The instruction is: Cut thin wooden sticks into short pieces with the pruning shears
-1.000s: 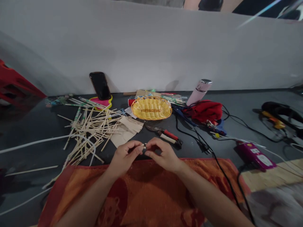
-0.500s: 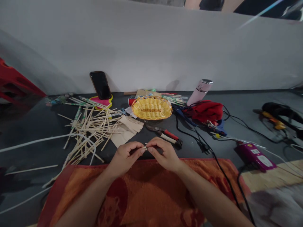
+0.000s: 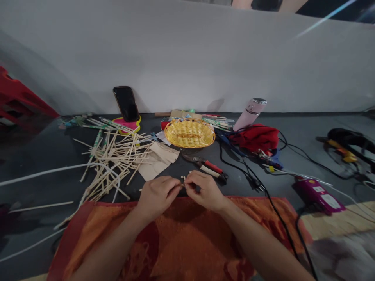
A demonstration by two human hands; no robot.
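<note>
My left hand (image 3: 159, 194) and my right hand (image 3: 204, 191) meet over the near edge of an orange towel (image 3: 199, 238). Both are closed in a pinch, fingertips nearly touching. Between them are short pale wooden stick pieces (image 3: 183, 178), partly hidden by the fingers; how they fit together is too small to make out. Just beyond my right hand lie pruning shears (image 3: 209, 167) with red and white handles. To the left of my left hand spreads a loose heap of thin wooden sticks (image 3: 117, 156), beside a piece of brown paper (image 3: 156, 160).
A yellow woven basket (image 3: 190, 133) stands ahead. Behind the heap a phone (image 3: 126, 103) leans on the wall. A pink flask (image 3: 250, 114), red cloth (image 3: 254, 138), black cables and a purple power socket (image 3: 320, 195) lie to the right. A white cable (image 3: 58, 171) crosses the left.
My left hand has turned slightly, its knuckles now more on top, fingers still pinched. My right hand keeps its pinch beside it. The whole view has shifted slightly.
</note>
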